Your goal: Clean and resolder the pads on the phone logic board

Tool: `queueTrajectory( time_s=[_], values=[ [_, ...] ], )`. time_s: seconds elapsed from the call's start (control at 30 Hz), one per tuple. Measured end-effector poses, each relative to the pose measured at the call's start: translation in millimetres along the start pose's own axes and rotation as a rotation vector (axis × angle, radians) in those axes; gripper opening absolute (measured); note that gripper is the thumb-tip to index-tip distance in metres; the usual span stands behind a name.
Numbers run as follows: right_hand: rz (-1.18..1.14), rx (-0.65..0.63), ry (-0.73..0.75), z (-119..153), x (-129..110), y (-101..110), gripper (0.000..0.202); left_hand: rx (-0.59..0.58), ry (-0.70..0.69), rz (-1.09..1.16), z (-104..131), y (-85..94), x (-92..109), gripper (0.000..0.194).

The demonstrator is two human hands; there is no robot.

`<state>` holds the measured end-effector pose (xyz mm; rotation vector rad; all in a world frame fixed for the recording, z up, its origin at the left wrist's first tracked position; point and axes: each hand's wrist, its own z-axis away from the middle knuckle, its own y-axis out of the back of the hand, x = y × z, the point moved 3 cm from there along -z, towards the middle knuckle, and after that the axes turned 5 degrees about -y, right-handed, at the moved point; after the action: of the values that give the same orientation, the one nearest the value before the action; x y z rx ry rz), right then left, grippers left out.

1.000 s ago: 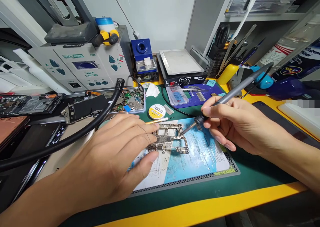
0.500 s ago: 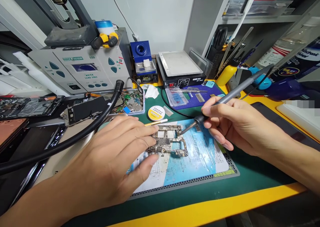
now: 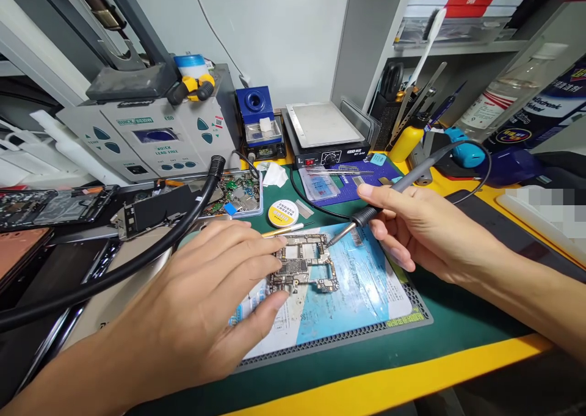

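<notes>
Having shifted its thumb (image 3: 366,190) leftward, my right hand (image 3: 421,223) is gripping the slim gray soldering iron (image 3: 414,173) aslant, tip (image 3: 336,237) at the cut-out circuit board (image 3: 295,267) on the glossy sheet (image 3: 336,321), my open left hand (image 3: 196,288) touching its left edge.

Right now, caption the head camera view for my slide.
Left hand on a brownish, frame-shaped circuit board, right hand angling a slim grey soldering iron towards it.

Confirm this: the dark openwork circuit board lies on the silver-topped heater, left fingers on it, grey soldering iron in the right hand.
Wrong surface: the head view shows the board on the blue-and-white sheet, not the heater. The left hand does touch it, and the right hand does hold the iron.
</notes>
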<state>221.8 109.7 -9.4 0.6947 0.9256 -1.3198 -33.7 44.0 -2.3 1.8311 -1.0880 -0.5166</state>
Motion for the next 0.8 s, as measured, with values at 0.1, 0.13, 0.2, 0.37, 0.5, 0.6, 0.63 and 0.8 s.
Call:
queueTrajectory(
  time_s=[0.1, 0.13, 0.2, 0.37, 0.5, 0.6, 0.63, 0.8],
  values=[
    [0.006, -0.001, -0.003, -0.9, 0.0, 0.0, 0.053, -0.002, -0.001, -0.007, 1.6, 0.7, 0.4, 0.028],
    [0.009, 0.000, -0.003, -1.4, 0.2, 0.2, 0.053, -0.005, -0.004, -0.016, 2.0, 0.6, 0.5, 0.028],
    [0.015, -0.001, -0.007, -2.2, 1.0, 0.6, 0.056, -0.015, -0.006, -0.033, 2.2, 0.1, 0.5, 0.027],
    [-0.012, -0.018, 0.010, -0.6, 1.0, 0.6, 0.051, -0.035, 0.004, -0.046, 1.6, -1.8, -0.2, 0.029],
    [-0.079, -0.031, 0.066, 1.2, -1.3, 0.6, 0.034, -0.034, 0.005, -0.044, 2.2, -1.9, 0.9, 0.028],
    [-0.099, -0.052, 0.075, 0.5, -1.6, -0.1, 0.029, -0.019, 0.009, -0.040, 2.7, -1.8, 2.1, 0.025],
    [-0.099, -0.058, 0.070, 0.1, -1.4, -0.4, 0.028, -0.015, 0.011, -0.039, 2.8, -1.9, 2.4, 0.025],
    [-0.085, -0.101, 0.060, 0.0, -2.3, -0.8, 0.033, -0.012, 0.045, -0.024, 4.7, -3.7, 2.4, 0.023]
  ],
)
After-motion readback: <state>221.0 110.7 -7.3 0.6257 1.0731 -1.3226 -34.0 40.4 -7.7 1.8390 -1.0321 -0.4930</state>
